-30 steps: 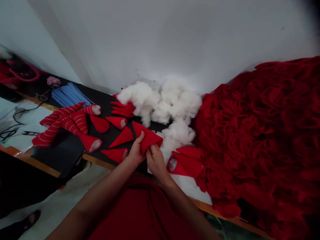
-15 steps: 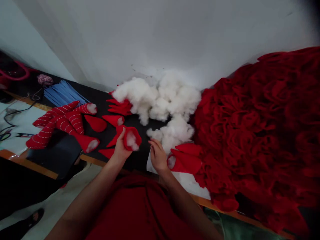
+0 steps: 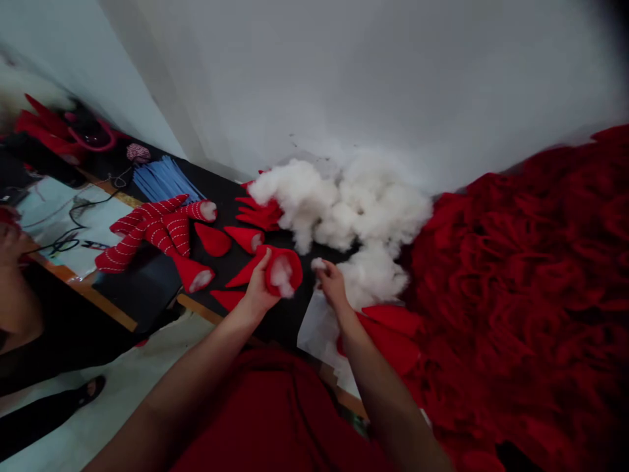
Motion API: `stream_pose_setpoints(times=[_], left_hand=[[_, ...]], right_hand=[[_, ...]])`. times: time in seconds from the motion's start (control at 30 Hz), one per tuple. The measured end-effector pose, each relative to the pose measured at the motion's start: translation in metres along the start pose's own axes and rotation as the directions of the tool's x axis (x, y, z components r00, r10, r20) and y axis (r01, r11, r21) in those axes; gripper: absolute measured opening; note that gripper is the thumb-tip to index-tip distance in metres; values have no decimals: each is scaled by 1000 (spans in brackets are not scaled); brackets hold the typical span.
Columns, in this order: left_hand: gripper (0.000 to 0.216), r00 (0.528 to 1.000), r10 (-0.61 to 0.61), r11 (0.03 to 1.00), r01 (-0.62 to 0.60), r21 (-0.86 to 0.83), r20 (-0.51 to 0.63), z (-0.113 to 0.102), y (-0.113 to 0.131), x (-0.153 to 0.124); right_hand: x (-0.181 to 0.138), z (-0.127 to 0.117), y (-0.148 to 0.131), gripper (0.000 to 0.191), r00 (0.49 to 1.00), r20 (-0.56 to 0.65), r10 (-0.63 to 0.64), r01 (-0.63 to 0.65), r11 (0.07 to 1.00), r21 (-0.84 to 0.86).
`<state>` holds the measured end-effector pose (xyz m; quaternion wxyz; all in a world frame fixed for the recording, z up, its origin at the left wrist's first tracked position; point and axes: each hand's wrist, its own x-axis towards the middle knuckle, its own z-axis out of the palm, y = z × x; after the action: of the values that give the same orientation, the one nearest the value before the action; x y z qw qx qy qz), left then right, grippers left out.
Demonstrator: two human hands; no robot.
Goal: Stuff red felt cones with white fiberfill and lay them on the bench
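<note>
My left hand (image 3: 259, 288) grips a red felt cone (image 3: 289, 262) with its open mouth turned toward me, white stuffing showing inside. Just right of it, my right hand (image 3: 334, 285) pinches a small tuft of white stuffing (image 3: 318, 264) close to the cone's mouth. A big heap of white stuffing (image 3: 344, 210) lies right behind both hands against the wall. Stuffed red cones (image 3: 244, 237) and flat ones lie on the black table (image 3: 226, 196) to the left of my hands.
A large pile of red felt pieces (image 3: 521, 282) fills the right side. Red cones with white stripes (image 3: 147, 229) lie at the left, blue strips (image 3: 164, 180) and a ball of twine (image 3: 138, 153) behind them. Another person (image 3: 19, 288) sits at the far left. White paper (image 3: 322, 331) lies under my right wrist.
A second ago both hands held the cone together. My left hand has turned its stuffed mouth toward me, and my right hand let go, reached to the stuffing and now pinches a tuft.
</note>
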<state>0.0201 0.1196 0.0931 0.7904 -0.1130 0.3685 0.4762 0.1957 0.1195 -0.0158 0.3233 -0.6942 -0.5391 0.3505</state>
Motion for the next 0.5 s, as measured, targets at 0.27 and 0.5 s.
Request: stream_pose_setpoints(times=[0.27, 0.5], left_hand=[[29, 994, -103, 994, 101, 45, 42, 8, -12, 6], [25, 989, -134, 990, 130, 61, 56, 10, -21, 6]], right_hand=[[-56, -65, -61, 25, 928, -364, 78, 132, 846, 517], [-69, -55, -63, 20, 920, -389, 42, 109, 928, 358]])
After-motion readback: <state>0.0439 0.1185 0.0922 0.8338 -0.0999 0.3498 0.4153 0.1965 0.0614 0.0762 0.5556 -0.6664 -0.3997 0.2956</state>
